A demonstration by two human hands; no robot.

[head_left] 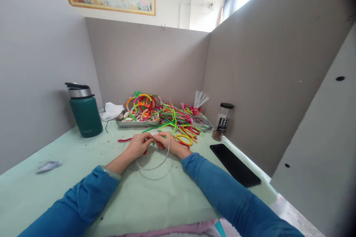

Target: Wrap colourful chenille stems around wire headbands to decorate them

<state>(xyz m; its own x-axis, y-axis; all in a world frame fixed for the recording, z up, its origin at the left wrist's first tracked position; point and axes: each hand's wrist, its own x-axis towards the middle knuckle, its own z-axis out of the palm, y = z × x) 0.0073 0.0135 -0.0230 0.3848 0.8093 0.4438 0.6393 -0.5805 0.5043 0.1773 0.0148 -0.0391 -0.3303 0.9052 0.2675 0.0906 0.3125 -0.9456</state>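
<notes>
My left hand is closed in a pinch, its fingertips meeting those of my right hand above the table. A bent, pale grey wire curves below both hands, one side running up behind my left hand and the other rising across my right. Bits of green pipe cleaner show at my right fingers, which are also pinched. The exact grip point is hidden by the fingers. A red pipe cleaner sticks out to the left of my left hand.
Behind my hands stand a metal tray of small pieces, colourful pipe-cleaner hoops and a pipe-cleaner heap. Coiled grey wires lie beside it. A green bottle is left; a jar and black phone are right. Partitions surround the table.
</notes>
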